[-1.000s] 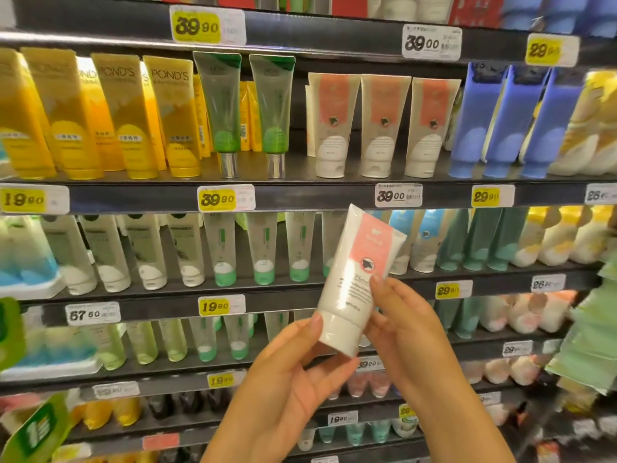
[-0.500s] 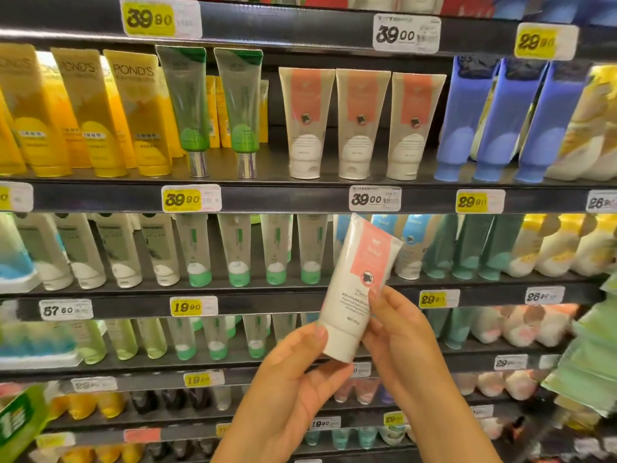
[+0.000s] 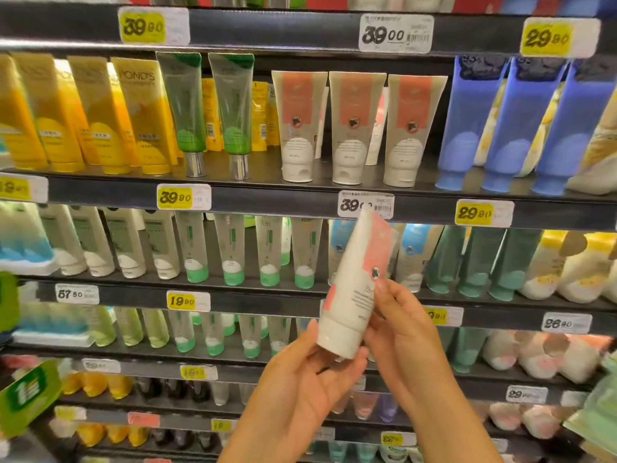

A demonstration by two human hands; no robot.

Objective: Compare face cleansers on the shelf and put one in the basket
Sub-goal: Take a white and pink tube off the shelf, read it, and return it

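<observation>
I hold a white cleanser tube with a pink panel (image 3: 357,282) in front of the shelf, cap down and tilted to the right. My left hand (image 3: 307,389) cups the cap end from below with thumb and fingers curled round it. My right hand (image 3: 404,332) grips the tube's right side, its thumb pressed on the label. Three matching pink-and-beige tubes (image 3: 357,128) stand on the shelf above, over a 39.00 price tag (image 3: 365,204). No basket is in view.
Dark shelves (image 3: 267,195) run across the view. Yellow tubes (image 3: 100,115), green tubes (image 3: 210,108) and blue tubes (image 3: 521,125) stand on the upper row. White-and-green tubes (image 3: 230,248) fill the row below. A green sign (image 3: 26,392) juts out at lower left.
The tube has turned about its long axis, so its pink panel now faces more to the right. The camera view has shifted slightly; both hands keep their hold.
</observation>
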